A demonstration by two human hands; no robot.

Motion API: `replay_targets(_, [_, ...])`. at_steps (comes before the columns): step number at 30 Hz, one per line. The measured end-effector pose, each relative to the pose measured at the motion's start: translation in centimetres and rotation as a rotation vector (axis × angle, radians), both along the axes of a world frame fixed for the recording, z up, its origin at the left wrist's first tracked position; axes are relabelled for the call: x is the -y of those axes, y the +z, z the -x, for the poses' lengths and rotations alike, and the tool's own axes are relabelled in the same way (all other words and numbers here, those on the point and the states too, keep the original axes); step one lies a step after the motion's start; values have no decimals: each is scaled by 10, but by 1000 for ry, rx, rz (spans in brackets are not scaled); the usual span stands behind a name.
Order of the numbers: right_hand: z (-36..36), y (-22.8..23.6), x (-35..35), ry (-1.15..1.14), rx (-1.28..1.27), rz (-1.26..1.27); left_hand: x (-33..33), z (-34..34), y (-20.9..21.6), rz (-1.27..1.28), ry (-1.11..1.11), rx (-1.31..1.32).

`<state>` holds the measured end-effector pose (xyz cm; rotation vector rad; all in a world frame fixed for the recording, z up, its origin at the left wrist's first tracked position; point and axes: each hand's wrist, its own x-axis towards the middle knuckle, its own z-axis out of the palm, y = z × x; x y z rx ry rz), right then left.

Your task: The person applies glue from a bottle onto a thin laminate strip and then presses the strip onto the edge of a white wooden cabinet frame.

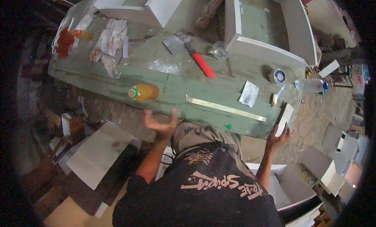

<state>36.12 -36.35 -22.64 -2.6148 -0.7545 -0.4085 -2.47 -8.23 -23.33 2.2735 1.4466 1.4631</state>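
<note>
My left hand (160, 124) is raised at the table's near edge with its thumb and fingers spread, holding nothing. Just beyond it, a bottle of orange-yellow liquid (149, 92) with a green and white cap end lies on the greenish table top (172, 109). My right hand (279, 138) grips the near end of a small white rectangular block (285, 118) at the table's right end. Between the hands lies a long pale strip (225, 108), with a small green round piece (229, 126) near its right half.
White box frames (270, 53) stand along the far side. A red-handled tool (203, 65), a clear glass (219, 50), a round tin (277, 75), a pale sheet (249, 93) and a crumpled cloth (111, 42) lie on the table. A plastic bottle (312, 85) lies to the right. White panels (100, 154) lie lower left.
</note>
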Motion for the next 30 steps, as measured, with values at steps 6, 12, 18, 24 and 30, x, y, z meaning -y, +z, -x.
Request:
replay_targets(6, [97,70,-129,301,-1084,-388,-93,19,0,304,-43,435])
replay_targets(12, [150,93,-223,387,-2168,-223,-66,-47,71,541,-380,418])
replay_targets(18, [134,113,-218,-34,-2775,-888,-46,-115,101,373,-993,-482])
replay_targets(24, [38,117,-146,-505,-2200,-1393,-58,-232,118,409,-1153,-31])
replay_targets(30, [-11,146,-110,-593,-1752,-1610,-75,-340,84,346,-729,-484])
